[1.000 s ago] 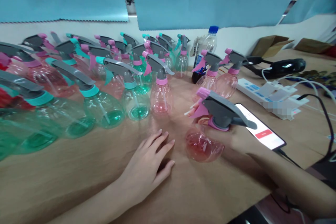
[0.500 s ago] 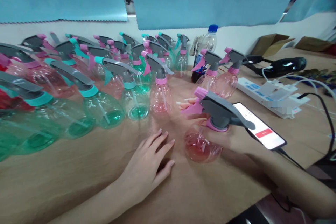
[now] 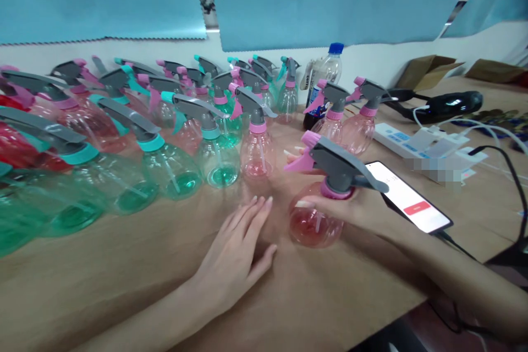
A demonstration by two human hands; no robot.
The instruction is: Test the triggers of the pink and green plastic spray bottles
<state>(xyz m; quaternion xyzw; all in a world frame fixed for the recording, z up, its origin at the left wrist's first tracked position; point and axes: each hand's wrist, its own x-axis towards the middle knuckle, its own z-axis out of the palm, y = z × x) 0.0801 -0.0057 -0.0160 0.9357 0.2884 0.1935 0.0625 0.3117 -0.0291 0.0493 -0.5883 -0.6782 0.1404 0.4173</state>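
My right hand (image 3: 355, 212) is wrapped round the neck and upper body of a pink spray bottle (image 3: 315, 228) with a grey and pink trigger head. Its thumb lies across the near side, and the fingers behind are partly hidden. A little pink liquid shows in the bottom. Left of it, my left hand (image 3: 239, 247) rests palm down on the brown tabletop (image 3: 305, 297), fingers stretched out, holding nothing. Just beyond stand another pink spray bottle (image 3: 258, 154) and a green spray bottle (image 3: 218, 159) with a teal collar.
Several more green and pink spray bottles crowd the left and back. Two pink spray bottles (image 3: 358, 126) stand behind my right hand, near a blue-capped drink bottle (image 3: 330, 69). A lit phone (image 3: 412, 201), a white power strip (image 3: 396, 140) and cables lie at right.
The pink spray bottle in my right hand has become more upright, and my thumb now shows across its front. My left hand's fingers have drawn closer together.
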